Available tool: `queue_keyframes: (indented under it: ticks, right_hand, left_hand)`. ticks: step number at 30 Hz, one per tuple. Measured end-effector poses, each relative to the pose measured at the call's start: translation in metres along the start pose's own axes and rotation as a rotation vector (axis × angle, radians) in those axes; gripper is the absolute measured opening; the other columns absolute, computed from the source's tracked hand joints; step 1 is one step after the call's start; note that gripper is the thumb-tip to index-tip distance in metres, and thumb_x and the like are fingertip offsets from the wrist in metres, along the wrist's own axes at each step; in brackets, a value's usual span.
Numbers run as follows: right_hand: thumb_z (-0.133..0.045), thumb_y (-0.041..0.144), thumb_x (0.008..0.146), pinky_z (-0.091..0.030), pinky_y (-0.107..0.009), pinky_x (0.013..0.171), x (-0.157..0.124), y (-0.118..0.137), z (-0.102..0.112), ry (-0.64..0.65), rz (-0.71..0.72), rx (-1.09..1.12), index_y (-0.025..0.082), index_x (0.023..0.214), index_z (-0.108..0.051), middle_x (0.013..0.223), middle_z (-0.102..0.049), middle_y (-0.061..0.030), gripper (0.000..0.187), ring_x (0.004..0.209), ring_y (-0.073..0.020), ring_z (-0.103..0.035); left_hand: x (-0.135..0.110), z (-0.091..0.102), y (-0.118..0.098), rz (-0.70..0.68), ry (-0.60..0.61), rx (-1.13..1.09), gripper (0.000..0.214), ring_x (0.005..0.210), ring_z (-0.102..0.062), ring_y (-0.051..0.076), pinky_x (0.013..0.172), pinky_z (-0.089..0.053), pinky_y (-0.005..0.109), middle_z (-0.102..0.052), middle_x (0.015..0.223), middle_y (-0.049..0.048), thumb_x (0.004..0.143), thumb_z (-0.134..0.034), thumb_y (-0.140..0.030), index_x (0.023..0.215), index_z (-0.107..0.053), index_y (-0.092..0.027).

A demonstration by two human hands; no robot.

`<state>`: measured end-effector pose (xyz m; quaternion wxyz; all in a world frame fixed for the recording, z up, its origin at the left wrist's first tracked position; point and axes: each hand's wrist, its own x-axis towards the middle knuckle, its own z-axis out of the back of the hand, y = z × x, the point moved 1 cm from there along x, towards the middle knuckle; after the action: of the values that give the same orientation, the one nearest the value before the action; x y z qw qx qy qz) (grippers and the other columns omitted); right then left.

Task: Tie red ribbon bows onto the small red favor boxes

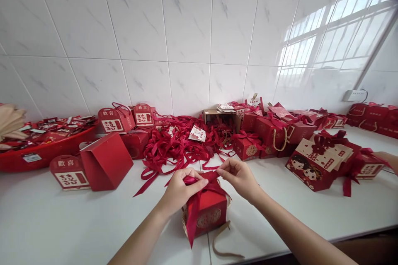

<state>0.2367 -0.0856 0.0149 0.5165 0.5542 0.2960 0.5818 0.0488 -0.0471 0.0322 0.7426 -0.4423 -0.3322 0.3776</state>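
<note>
Two bare hands meet over a small red gift box in the lower middle of the view. The gift box (209, 203) sits upright on a white bench (149, 236), directly below and between the fingers, a round gold pattern on its front. The left hand (184, 190) is at the box's upper left corner, thumb and fingers closed together on a dark red ribbon (193, 221) that lies over the top; one tail of it hangs down the front. The right hand (238, 177) is just beyond the upper right corner, its fingertips pinched together on another part of the same ribbon.

Twisted gold cord shows at both sides of the box. Near its lower right, a loose tan strip (218, 248) lies curled on the bench. Behind the hands spreads a tangled heap of red ribbons (177, 140). To the left stand a plain red box (107, 161) and, farther off, a red basin (43, 155) full of small packets. To the right are more red boxes with bows, and at the far right edge another person's hand (388, 160) touches a bow-tied box (370, 167). White tiles (186, 29) cover the wall.
</note>
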Motion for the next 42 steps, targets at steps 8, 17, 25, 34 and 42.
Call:
queue_keyframes:
  ticks: [8, 17, 25, 34, 42]
  right_hand:
    - [-0.067, 0.040, 0.074, -0.043, -0.027, 0.055, -0.004, 0.003, 0.005, -0.035, 0.028, -0.105, 0.018, 0.065, -0.059, 0.059, -0.060, -0.0004, 0.024, 0.057, -0.0145, -0.053]
    - [-0.073, 0.054, 0.069, -0.047, -0.037, 0.089, -0.013, -0.015, 0.022, 0.353, 0.109, 0.107, 0.022, 0.112, -0.056, 0.112, -0.060, -0.0090, 0.057, 0.105, -0.0221, -0.057]
    - [-0.087, 0.032, 0.053, -0.028, -0.044, 0.111, -0.026, -0.011, 0.006, 0.496, 0.206, -0.168, 0.026, 0.145, -0.025, 0.146, -0.035, -0.0135, 0.112, 0.134, -0.0276, -0.034]
    - [-0.076, 0.047, 0.066, -0.042, -0.049, 0.100, -0.022, -0.004, 0.101, -0.269, 0.191, -0.323, 0.024, 0.122, -0.049, 0.126, -0.052, -0.0120, 0.066, 0.120, -0.0303, -0.049]
    - [-0.065, 0.068, 0.064, -0.010, -0.064, 0.108, -0.028, -0.010, 0.151, -0.743, 0.008, -0.929, 0.015, 0.146, -0.019, 0.153, 0.001, -0.0222, 0.108, 0.141, -0.0435, 0.002]
  left_hand:
    - [-0.001, -0.004, 0.001, -0.029, -0.022, -0.041, 0.030, 0.099, -0.062, 0.027, 0.081, -0.047, 0.034, -0.068, 0.071, 0.0042, 0.067, -0.071, -0.035, 0.055, -0.048, -0.020]
    - [0.000, 0.002, 0.007, -0.069, 0.001, -0.012, 0.024, 0.097, -0.062, 0.025, 0.085, -0.045, 0.036, -0.066, 0.077, 0.0031, 0.070, -0.071, -0.035, 0.065, -0.054, -0.020]
    - [0.001, -0.004, 0.018, -0.186, -0.052, -0.253, 0.029, 0.112, -0.055, 0.024, 0.095, -0.043, 0.037, -0.061, 0.111, 0.0067, 0.082, -0.060, -0.040, 0.100, -0.045, -0.023]
    - [0.012, -0.016, 0.042, -0.012, -0.137, -0.225, 0.044, 0.119, -0.047, 0.031, 0.096, -0.041, 0.048, -0.049, 0.125, 0.0135, 0.087, -0.044, -0.051, 0.120, -0.039, -0.021]
    - [0.006, -0.041, 0.074, -0.051, -0.036, 0.163, 0.050, 0.122, -0.045, 0.026, 0.103, -0.036, 0.046, -0.047, 0.127, 0.0132, 0.080, -0.054, -0.030, 0.126, -0.036, -0.022]
